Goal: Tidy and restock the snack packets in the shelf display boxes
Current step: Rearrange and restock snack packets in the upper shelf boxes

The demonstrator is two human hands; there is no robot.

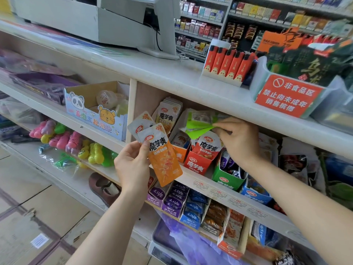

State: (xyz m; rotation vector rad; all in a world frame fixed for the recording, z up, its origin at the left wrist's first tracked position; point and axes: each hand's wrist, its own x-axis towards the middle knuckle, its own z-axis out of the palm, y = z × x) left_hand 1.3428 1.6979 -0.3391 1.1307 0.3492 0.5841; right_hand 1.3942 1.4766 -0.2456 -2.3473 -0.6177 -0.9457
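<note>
At the shelf (219, 185), left hand (131, 166) fingers clamp two orange packets (165, 161); right hand (239, 139) fingers pinch green packets (196, 129).

- Bright, even light; faint shadow under the counter (152, 64).
- Wide-angle bending: shelf boards (229, 196) bow near frame edges.
- Centre packets (164, 161) sharp; cigarette racks (200, 22) and left edge soft.

The head camera looks forward and down, close on the snack shelf (208, 188), edges seemingly bowed.
</note>
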